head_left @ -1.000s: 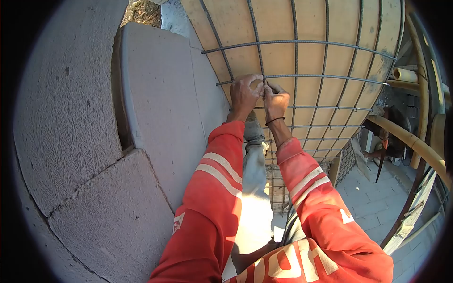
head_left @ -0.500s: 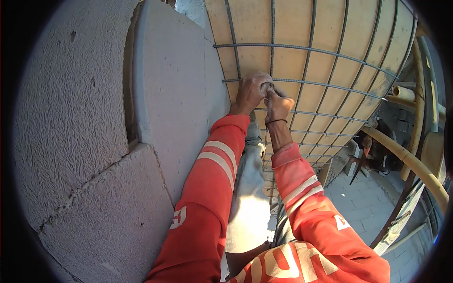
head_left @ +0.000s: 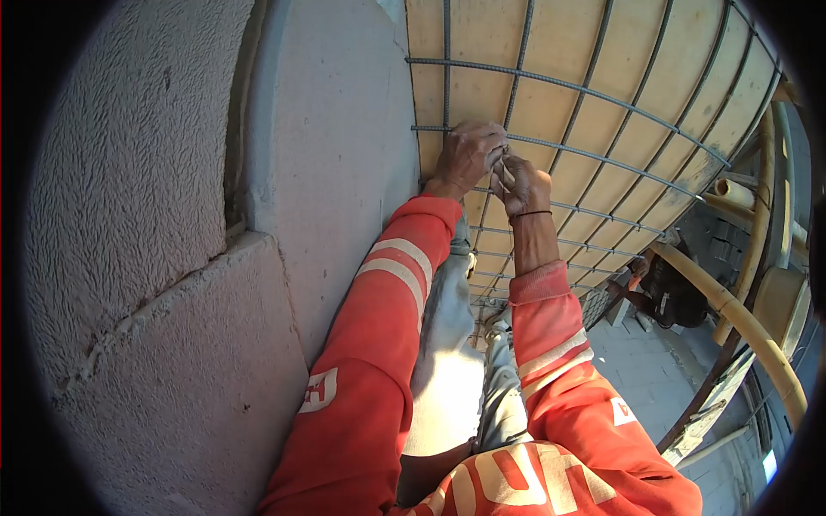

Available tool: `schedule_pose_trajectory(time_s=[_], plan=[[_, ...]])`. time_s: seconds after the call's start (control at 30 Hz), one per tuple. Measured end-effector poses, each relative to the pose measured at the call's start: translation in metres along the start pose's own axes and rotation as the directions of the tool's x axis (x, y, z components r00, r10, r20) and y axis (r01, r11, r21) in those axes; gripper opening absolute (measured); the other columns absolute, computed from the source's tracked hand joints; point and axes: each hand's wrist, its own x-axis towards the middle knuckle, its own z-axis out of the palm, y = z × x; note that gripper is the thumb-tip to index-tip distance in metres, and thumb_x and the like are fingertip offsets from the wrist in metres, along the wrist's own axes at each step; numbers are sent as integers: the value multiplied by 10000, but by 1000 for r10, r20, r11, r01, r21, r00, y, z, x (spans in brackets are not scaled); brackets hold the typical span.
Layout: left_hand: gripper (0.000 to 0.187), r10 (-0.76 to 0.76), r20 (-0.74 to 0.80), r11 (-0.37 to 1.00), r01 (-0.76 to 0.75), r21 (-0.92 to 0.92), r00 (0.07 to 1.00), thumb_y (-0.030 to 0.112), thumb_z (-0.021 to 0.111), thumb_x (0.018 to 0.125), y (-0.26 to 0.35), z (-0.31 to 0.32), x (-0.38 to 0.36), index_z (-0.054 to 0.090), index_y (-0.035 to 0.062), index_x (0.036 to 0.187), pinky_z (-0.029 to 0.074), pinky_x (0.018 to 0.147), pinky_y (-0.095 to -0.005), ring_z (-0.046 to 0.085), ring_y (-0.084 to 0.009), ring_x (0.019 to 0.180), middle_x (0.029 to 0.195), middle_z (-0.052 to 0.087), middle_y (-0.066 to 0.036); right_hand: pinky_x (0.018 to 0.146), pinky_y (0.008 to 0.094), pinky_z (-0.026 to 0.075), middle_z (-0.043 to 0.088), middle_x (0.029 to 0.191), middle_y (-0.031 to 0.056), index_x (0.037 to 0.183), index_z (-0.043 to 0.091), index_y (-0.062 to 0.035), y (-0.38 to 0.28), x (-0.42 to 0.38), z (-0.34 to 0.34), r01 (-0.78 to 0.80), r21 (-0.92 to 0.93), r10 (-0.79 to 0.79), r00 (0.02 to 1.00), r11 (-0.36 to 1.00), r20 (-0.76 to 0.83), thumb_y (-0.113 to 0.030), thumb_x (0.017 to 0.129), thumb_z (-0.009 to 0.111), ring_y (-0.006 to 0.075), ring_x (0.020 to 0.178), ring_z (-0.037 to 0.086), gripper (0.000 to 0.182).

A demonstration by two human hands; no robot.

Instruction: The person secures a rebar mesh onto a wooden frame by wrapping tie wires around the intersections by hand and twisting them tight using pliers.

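Observation:
Both hands meet at a crossing of the rebar grid (head_left: 594, 90), which stands in front of tan boards (head_left: 564, 30). My left hand (head_left: 469, 155) is closed over a horizontal bar, its fingers curled toward the crossing. Just to its right and slightly lower, my right hand (head_left: 527, 185) has its fingers pinched together, almost touching the left fingertips. Whatever lies between the fingers is too small and too covered to name. A thin dark band circles the right wrist.
A grey block wall (head_left: 335, 129) rises close on the left, with rough blocks (head_left: 172, 361) nearer. Curved tan poles (head_left: 740, 318) and a timber post (head_left: 705, 421) stand to the right. Lower down, another person (head_left: 671, 292) in dark clothing is beside the paved floor (head_left: 637, 370).
The view has shifted, so the grid appears farther right and higher. My right hand has moved slightly right and down from the left one, which stays at the bars. The other person has shifted position.

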Motion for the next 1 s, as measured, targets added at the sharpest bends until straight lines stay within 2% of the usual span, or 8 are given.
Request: schedule_pose_trajectory(time_s=[0.1,0.17,0.27,0.37,0.47,0.67,0.8,1.0], plan=[[202,31,-46,998,-29,48,998,67,742,719,-2,5,-4,740,76,921,558,864,-398,685,-294,978,1034,731,-79,586,287,553,705,821,71,916,715,9,6,6,-6,206,-240,-181,976,949,120,-101,870,680,187,680,679,125],[238,50,-65,997,-45,66,997,67,750,683,-4,7,-5,736,81,919,557,866,-403,683,-294,984,1038,731,-75,615,362,566,725,814,143,884,728,35,21,30,-12,548,-629,-564,801,552,202,-148,816,741,251,688,706,195],[253,17,-56,995,-11,98,998,67,757,665,-2,9,-3,734,82,917,557,866,-399,683,-290,985,1034,733,-69,696,415,573,721,869,218,896,724,45,2,14,-4,520,-823,-633,722,228,280,-185,767,791,318,754,720,273],[241,29,-96,995,-20,99,995,67,758,679,-6,14,-6,732,86,918,557,867,-401,684,-285,983,1031,734,-65,736,431,570,721,903,219,881,722,40,3,28,-12,595,-793,-729,485,-129,482,-194,772,798,366,814,711,269],[235,24,-100,995,-14,97,995,69,766,691,-3,12,-5,732,90,922,555,872,-400,684,-280,984,1029,735,-62,768,459,560,711,914,223,900,722,24,4,34,-17,699,-675,-759,302,-236,578,-189,804,769,395,851,698,238],[222,23,-106,994,-12,110,994,75,783,705,0,12,-6,731,84,921,550,880,-400,684,-278,982,1024,735,-58,751,493,547,672,859,239,930,682,-1,-7,15,-14,672,-698,-655,414,-250,633,-192,904,661,443,831,670,194],[227,19,-99,996,-10,91,995,89,787,717,4,8,-2,726,81,935,549,877,-403,684,-279,982,1028,733,-58,714,498,544,668,851,235,911,660,12,-2,29,-16,687,-660,-671,338,-304,660,-210,929,633,450,813,664,224],[181,-19,-58,999,21,40,998,38,686,794,2,6,6,687,68,972,550,845,-415,697,-286,941,985,736,-80,592,473,511,631,696,211,836,619,32,19,59,-20,701,-704,-812,473,112,342,-210,918,647,375,635,659,257]])
